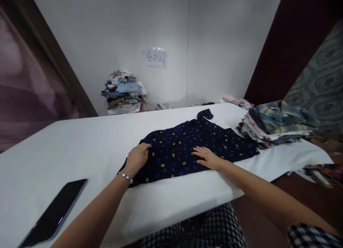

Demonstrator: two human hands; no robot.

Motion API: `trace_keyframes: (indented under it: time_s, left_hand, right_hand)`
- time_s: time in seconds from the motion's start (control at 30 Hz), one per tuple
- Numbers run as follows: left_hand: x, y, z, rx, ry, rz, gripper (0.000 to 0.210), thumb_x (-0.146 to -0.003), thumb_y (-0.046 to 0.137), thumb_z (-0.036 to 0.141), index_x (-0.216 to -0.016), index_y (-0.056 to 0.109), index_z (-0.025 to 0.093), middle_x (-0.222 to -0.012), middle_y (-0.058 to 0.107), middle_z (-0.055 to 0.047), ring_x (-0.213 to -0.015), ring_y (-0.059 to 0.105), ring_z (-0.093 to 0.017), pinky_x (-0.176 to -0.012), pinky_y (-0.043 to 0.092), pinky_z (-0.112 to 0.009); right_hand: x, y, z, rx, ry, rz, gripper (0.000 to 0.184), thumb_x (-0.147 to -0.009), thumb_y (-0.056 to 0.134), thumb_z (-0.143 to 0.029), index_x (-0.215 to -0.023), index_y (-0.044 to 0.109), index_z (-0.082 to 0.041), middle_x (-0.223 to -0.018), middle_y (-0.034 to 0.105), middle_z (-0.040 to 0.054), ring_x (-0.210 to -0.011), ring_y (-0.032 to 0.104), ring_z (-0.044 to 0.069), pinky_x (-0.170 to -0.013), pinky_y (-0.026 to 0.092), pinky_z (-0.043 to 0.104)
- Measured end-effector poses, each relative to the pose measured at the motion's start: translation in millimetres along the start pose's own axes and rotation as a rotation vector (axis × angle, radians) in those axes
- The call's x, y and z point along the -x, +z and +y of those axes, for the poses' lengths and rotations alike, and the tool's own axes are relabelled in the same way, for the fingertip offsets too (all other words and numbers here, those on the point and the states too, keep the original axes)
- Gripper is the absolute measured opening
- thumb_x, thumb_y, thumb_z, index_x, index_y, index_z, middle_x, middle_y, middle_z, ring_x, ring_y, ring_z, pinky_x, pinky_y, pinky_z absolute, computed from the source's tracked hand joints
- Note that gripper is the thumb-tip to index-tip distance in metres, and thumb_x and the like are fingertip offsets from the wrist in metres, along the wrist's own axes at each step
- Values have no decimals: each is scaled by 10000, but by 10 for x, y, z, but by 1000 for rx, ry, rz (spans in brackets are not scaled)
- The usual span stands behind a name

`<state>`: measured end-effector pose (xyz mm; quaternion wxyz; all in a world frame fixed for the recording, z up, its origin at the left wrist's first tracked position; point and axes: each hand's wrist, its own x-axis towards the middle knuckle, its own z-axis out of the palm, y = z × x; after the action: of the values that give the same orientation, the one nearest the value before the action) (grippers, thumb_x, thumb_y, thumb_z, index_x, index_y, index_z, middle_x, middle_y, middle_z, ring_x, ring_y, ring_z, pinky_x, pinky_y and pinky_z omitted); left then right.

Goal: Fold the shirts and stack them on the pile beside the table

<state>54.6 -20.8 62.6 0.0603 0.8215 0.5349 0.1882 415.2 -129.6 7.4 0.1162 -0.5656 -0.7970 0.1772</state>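
A navy shirt [184, 140] dotted with blue and yellow spots lies spread over the white table, its collar at the far side. My left hand [138, 157], with a bracelet at the wrist, is closed on the shirt's left part, fingertips curled onto the fabric. On the shirt's middle right, near its front edge, my right hand [207, 158] rests flat with the fingers spread.
A black phone [55, 212] lies on the white table [80, 144] at the front left. Folded shirts [281, 121] are stacked at the right end. Behind the table, a pile of clothes [124, 90] stands by the wall, beside a paper sign [156, 58].
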Motion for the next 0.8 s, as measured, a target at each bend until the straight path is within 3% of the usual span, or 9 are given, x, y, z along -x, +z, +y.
trace_keyframes:
  time_s: [0.1, 0.2, 0.33, 0.43, 0.57, 0.7, 0.8]
  left_hand:
    - [66, 3, -115, 32, -38, -137, 349, -776, 475, 160, -983, 734, 266, -1115, 713, -28, -1030, 646, -247, -923, 476, -344]
    - [15, -62, -180, 193, -158, -253, 260, -771, 553, 288, -946, 745, 271, -993, 742, -16, -919, 672, -233, -836, 504, -314]
    - [-232, -93, 10, 203, -169, -179, 303, -844, 516, 438, -922, 739, 248, -947, 744, -22, -894, 663, -223, -793, 485, -304]
    - [-475, 60, 287, 123, -105, -184, 254, -863, 530, 372, -920, 734, 231, -962, 740, -29, -911, 658, -208, -796, 471, -290]
    - [-770, 389, 615, 42, -11, -236, 263, -850, 585, 392, -961, 732, 204, -1073, 712, -77, -1005, 640, -250, -824, 473, -317]
    - [-1009, 648, 796, -7, -59, -252, 392, -809, 633, 476, -1036, 710, 165, -1171, 659, -156, -1054, 620, -330, -849, 481, -387]
    - [-1148, 748, 851, -22, -101, -276, 267, -823, 627, 358, -984, 708, 161, -1137, 669, -167, -1040, 630, -334, -845, 479, -394]
  right_hand:
    - [15, 28, 9, -12, 0, 8, 554, -932, 458, -518, -1429, 468, -275, -1566, 293, 67, -1462, 218, 270, -1189, 113, 536]
    - [-73, -27, 20, -96, 17, 26, 545, -896, 505, -542, -1369, 543, -273, -1517, 397, 65, -1438, 286, 282, -1182, 187, 533]
    - [-366, -134, -41, -169, 81, 178, 501, -913, 470, -493, -1322, 593, -231, -1411, 537, 68, -1382, 398, 254, -1167, 288, 458]
    - [-584, -125, -132, -69, 104, 130, 531, -928, 453, -460, -1370, 547, -182, -1446, 496, 95, -1401, 365, 261, -1178, 253, 448]
    - [-672, 34, -197, 126, 91, 38, 576, -965, 357, -514, -1444, 454, -210, -1564, 302, 95, -1466, 205, 275, -1181, 149, 516]
    - [-624, 122, -206, 174, 76, 53, 598, -981, 263, -547, -1469, 412, -234, -1584, 255, 79, -1476, 172, 249, -1182, 131, 489]
    - [-608, 100, -213, 163, 79, 48, 603, -978, 259, -556, -1468, 414, -241, -1582, 263, 78, -1475, 177, 245, -1181, 131, 481]
